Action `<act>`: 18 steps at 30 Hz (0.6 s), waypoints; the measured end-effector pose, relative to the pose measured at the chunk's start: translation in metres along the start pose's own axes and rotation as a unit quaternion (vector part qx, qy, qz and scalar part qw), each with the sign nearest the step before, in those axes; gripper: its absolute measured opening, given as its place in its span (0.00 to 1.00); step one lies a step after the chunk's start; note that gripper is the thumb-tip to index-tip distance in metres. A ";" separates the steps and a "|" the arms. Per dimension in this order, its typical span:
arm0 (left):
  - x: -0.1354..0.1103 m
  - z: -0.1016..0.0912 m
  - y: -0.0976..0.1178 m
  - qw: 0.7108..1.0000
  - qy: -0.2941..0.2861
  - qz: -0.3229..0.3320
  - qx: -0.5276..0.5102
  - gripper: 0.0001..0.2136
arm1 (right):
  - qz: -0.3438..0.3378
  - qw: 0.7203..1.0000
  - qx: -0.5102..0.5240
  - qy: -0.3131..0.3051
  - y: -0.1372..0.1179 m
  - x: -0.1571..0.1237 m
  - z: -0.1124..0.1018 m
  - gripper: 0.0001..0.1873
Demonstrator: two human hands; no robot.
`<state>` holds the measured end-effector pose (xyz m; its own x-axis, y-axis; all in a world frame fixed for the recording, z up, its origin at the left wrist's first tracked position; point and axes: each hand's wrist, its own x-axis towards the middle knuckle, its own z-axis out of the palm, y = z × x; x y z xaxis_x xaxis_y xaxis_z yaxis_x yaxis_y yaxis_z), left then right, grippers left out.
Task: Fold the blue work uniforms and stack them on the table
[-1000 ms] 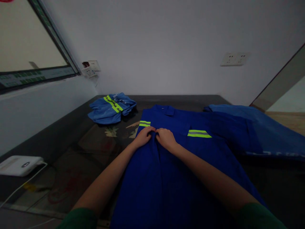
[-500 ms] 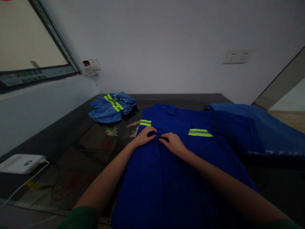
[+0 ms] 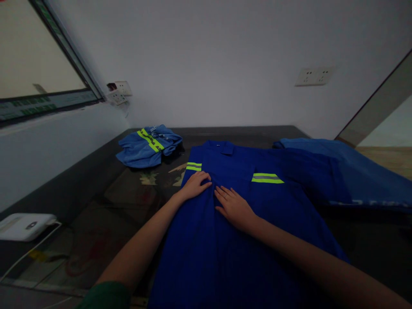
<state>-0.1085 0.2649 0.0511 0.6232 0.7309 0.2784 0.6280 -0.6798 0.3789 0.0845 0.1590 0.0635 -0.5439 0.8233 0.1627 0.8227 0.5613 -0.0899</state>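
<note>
A dark blue work jacket with yellow-green and grey reflective strips lies spread front up, its collar towards the wall. At chest height on the front edge, my left hand has its thumb and curled fingers closed on the cloth. Just right of the front seam, my right hand rests flat on the jacket, fingers stretched out and holding nothing. A ring shows on one of its fingers. The jacket's sleeve on the right reaches over a lighter blue cloth.
A crumpled light blue garment with a reflective band lies at the back left of the dark table. A white device with a cable is at the left edge. Wall sockets are set behind the table.
My right hand has let go of its pinch at the front edge and flattened onto the cloth slightly lower. My left hand stays at almost the same spot. The view has shifted slightly.
</note>
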 end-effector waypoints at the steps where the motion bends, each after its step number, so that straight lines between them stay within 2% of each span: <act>1: 0.000 0.001 0.003 1.000 0.002 -0.004 0.010 0.07 | 0.002 1.000 0.000 0.002 0.000 -0.002 0.001 0.26; 7: -0.002 0.009 0.020 0.996 0.021 -0.033 0.082 0.10 | -0.024 0.998 0.030 0.041 0.001 -0.013 0.008 0.23; 12: -0.004 0.013 0.018 0.991 0.015 -0.093 0.095 0.28 | -0.064 0.992 0.059 0.088 0.004 -0.006 0.005 0.23; 15: -0.004 0.013 0.012 0.983 -0.017 -0.139 0.117 0.33 | -0.095 0.993 0.036 0.068 0.009 0.003 0.003 0.24; 18: -0.003 0.012 0.006 0.977 -0.032 -0.165 0.127 0.34 | -0.091 0.995 0.019 0.035 0.015 0.007 0.008 0.25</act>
<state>-0.1011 0.2581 0.0421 0.3889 0.9135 0.1194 0.8908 -0.4059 0.2044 0.0921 0.1742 0.0558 -0.6689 0.7012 0.2467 0.7046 0.7039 -0.0903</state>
